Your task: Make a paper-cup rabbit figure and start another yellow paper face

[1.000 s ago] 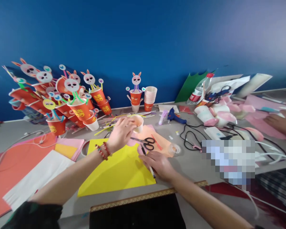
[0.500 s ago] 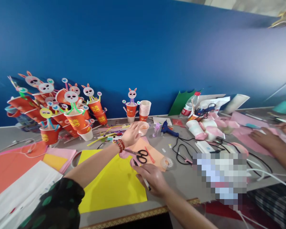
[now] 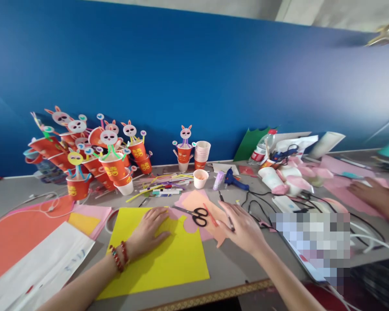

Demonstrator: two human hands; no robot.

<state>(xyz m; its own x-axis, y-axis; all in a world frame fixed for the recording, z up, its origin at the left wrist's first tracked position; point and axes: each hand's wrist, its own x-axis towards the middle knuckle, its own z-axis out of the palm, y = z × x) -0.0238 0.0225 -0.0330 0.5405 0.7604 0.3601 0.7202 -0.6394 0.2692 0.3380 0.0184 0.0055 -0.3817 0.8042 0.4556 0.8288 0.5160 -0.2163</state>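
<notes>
My left hand (image 3: pixel 151 231) lies flat with fingers spread on a sheet of yellow paper (image 3: pixel 168 263). My right hand (image 3: pixel 244 226) is over the table to the right of that sheet, with a dark-tipped pen (image 3: pixel 231 222) between thumb and fingers; the index finger covers part of it. Black-handled scissors (image 3: pixel 200 217) rest on pink and peach paper scraps (image 3: pixel 192 199) between the hands, beside a thin red stick (image 3: pixel 210 214). Just beyond the scraps stands a white paper cup (image 3: pixel 201 179) with something peach-coloured inside.
Decorated red cups (image 3: pixel 113 168) with rabbit faces crowd the back left. Near the wall are stacked cups (image 3: pixel 202 153), pens (image 3: pixel 168 190) and a blue glue gun (image 3: pixel 235 180). Black cables (image 3: pixel 253 203) run rightward. A co-worker's hand (image 3: pixel 369 194) rests on pink paper.
My left hand has left the white cup and come down onto the yellow paper. My right hand has moved right and away from me with the pen. The view has shifted slightly.
</notes>
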